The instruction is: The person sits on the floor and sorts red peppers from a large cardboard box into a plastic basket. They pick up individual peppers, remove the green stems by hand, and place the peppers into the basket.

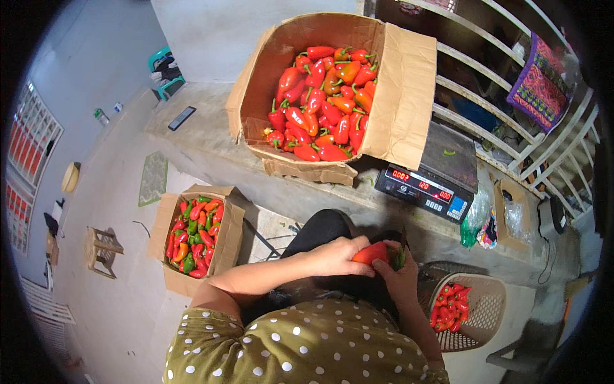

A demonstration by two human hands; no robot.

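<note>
A red pepper [372, 254] is held over my lap between both hands. My left hand [346, 257] grips its rounded end. On the stem side, my right hand [399, 269] holds it by the green part; a thin dark pointed thing [404, 236] sticks up there, and I cannot tell what it is. Ahead, a large open cardboard box [403, 96] on the concrete ledge holds many red and orange peppers [316, 101]. A smaller cardboard box [230, 235] of red and green peppers [194, 235] stands on the left. On my right, red peppers [450, 307] lie in a plastic basket [484, 317].
A digital scale [422, 187] stands on the ledge beside the large box, a green scrap on its plate. Plastic bags [476, 221] and a small open box [508, 216] lie farther right by white railings [479, 72]. A phone [182, 118] lies on the ledge, and a wooden stool [103, 249] stands at left.
</note>
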